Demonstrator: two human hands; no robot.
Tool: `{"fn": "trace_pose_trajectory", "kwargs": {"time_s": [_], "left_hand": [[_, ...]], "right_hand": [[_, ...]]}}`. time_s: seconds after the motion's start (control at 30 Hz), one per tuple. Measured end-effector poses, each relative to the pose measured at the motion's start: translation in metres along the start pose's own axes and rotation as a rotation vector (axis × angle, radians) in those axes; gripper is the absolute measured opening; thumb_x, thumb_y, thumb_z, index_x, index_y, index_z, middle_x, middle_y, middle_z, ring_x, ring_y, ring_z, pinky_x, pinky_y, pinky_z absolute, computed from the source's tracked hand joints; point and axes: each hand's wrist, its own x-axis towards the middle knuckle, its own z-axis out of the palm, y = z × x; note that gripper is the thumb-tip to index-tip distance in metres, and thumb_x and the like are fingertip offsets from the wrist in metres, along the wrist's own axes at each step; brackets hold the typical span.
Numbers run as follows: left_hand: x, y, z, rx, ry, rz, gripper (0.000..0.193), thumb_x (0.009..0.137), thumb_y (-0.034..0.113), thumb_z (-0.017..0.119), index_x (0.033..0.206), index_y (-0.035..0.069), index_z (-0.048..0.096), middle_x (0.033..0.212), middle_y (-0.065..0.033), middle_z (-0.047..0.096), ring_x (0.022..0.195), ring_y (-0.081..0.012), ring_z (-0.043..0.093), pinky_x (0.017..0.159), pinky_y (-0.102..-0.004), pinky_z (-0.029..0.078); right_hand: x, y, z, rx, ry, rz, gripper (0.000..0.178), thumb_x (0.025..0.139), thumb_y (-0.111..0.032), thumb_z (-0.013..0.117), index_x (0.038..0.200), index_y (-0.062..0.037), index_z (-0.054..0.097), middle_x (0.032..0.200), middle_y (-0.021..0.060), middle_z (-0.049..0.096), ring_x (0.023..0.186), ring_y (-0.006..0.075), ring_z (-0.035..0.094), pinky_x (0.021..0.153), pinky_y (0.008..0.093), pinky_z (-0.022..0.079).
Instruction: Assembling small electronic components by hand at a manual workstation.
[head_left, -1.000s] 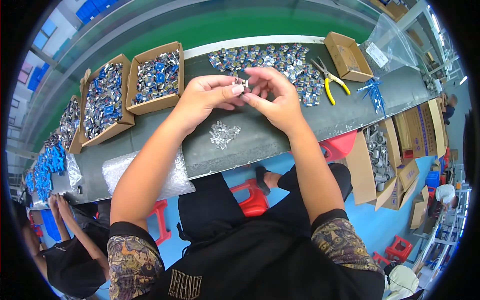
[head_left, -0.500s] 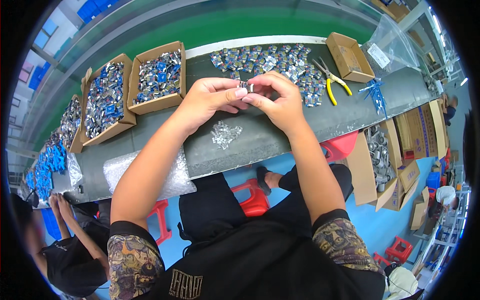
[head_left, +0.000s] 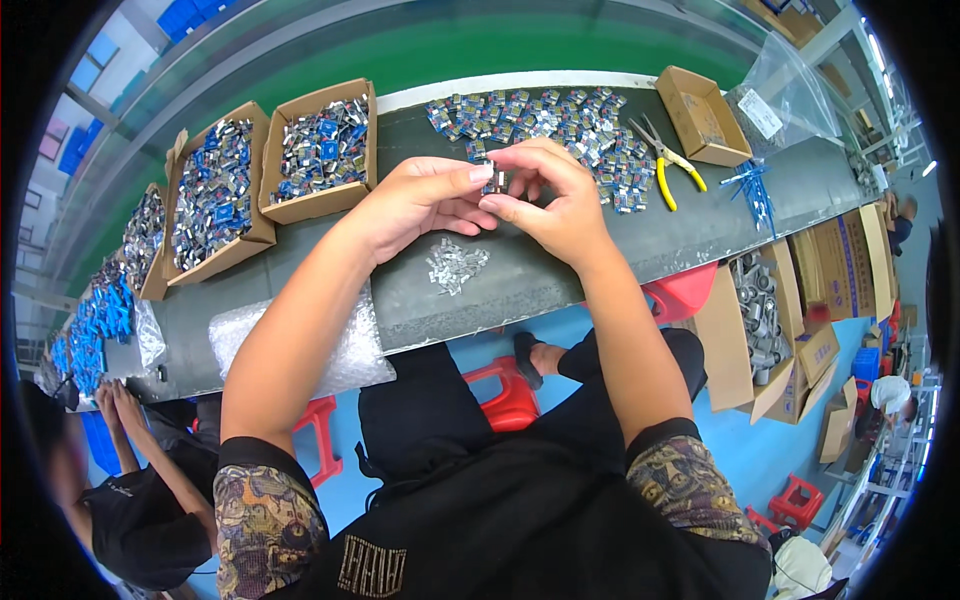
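Between the fingertips of both hands is a small circuit board with shiny metal parts [head_left: 494, 181]. My left hand [head_left: 428, 205] pinches it from the left between thumb and fingers. From the right, my right hand [head_left: 556, 198] grips it with thumb and forefinger, the other fingers curled. Many small blue circuit boards [head_left: 535, 118] are spread on the dark worktable [head_left: 430, 315] just beyond my hands. Nearer me, below my hands, lies a little pile of small silvery metal pieces [head_left: 455, 266].
Pliers with yellow handles [head_left: 664, 168] lie right of the boards, by a shallow cardboard box [head_left: 735, 150]. Cardboard boxes of boards [head_left: 318, 205] stand left. Bubble wrap [head_left: 345, 365] hangs over the near edge. Blue strips [head_left: 750, 190] lie at right. Another person [head_left: 150, 520] sits at lower left.
The circuit board has been turned more upright between my fingertips, and my left thumb has moved up along it. Both hands stay in nearly the same place.
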Motion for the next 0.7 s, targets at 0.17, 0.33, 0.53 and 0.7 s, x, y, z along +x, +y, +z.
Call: {"fn": "trace_pose_trajectory", "kwargs": {"time_s": [0.17,0.33,0.53,0.7], "left_hand": [[-0.0024,0.0013,0.0012,-0.04,0.018,0.039,0.039,0.089,0.035,0.071,0.106,0.0,0.067,0.098,-0.0106,0.069,0.084,-0.0184,0.07,0.077,-0.0309,0.057],[-0.003,0.0019,0.0041,-0.013,0.005,0.053,0.039,0.088,0.035,0.071,0.107,0.001,0.067,0.096,-0.0088,0.068,0.083,-0.0171,0.069,0.076,-0.0291,0.056],[-0.0012,0.0023,0.0064,0.116,0.103,0.107,0.04,0.087,0.035,0.073,0.107,0.001,0.068,0.092,-0.0068,0.07,0.081,-0.0141,0.068,0.074,-0.0261,0.055],[0.0018,-0.0037,0.007,0.22,0.171,0.245,0.038,0.086,0.031,0.075,0.106,-0.001,0.068,0.088,-0.0063,0.071,0.079,-0.0128,0.067,0.072,-0.0244,0.053]], "right_hand": [[0.001,0.0002,-0.0005,0.151,0.005,0.105,0.042,0.071,-0.002,0.082,0.111,-0.0022,0.067,0.102,0.004,0.061,0.076,0.0069,0.058,0.062,0.0205,0.044],[-0.0006,0.0028,-0.0011,0.247,-0.018,0.151,0.043,0.072,0.0,0.081,0.112,-0.0021,0.066,0.102,0.0033,0.06,0.077,0.0069,0.057,0.065,0.0202,0.044],[-0.0008,0.0025,-0.0004,0.142,-0.02,0.173,0.041,0.073,0.001,0.079,0.112,-0.0027,0.067,0.1,0.0027,0.061,0.076,0.0056,0.057,0.063,0.0195,0.044],[0.0004,0.0001,0.0008,0.016,-0.026,0.09,0.04,0.072,0.002,0.077,0.11,-0.0032,0.067,0.096,0.0019,0.062,0.073,0.0052,0.056,0.061,0.0198,0.044]]}}
